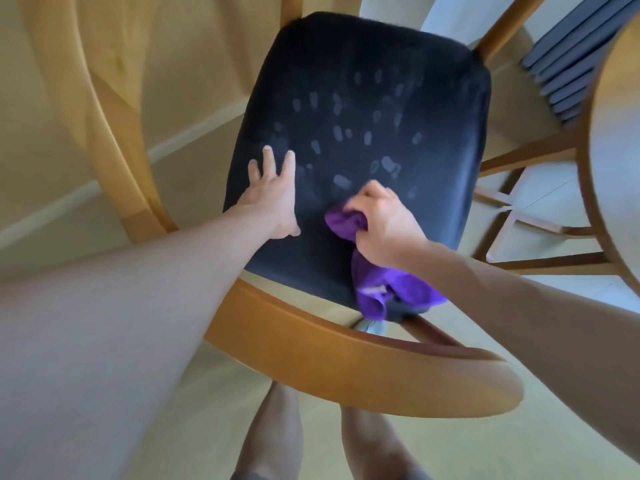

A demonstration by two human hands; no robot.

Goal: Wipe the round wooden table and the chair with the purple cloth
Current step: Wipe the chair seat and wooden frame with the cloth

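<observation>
The chair's dark navy seat [363, 109] fills the middle of the view, marked with several pale smudges. Its curved wooden backrest [346, 365] runs across the foreground, and a wooden armrest [110, 133] arcs along the left. My left hand [273, 192] lies flat on the seat's left part, fingers spread, holding nothing. My right hand [384, 223] is closed on the bunched purple cloth [381, 289] and presses it onto the seat's near part. The cloth's loose end trails over the seat's near edge. The round wooden table [613, 161] shows only as a curved edge at the right.
A second wooden chair's legs and rungs [530, 209] stand under the table at right. A dark slatted panel [571, 57] is at the upper right. Pale floor with a white baseboard [104, 181] lies at left. My legs [311, 441] stand behind the backrest.
</observation>
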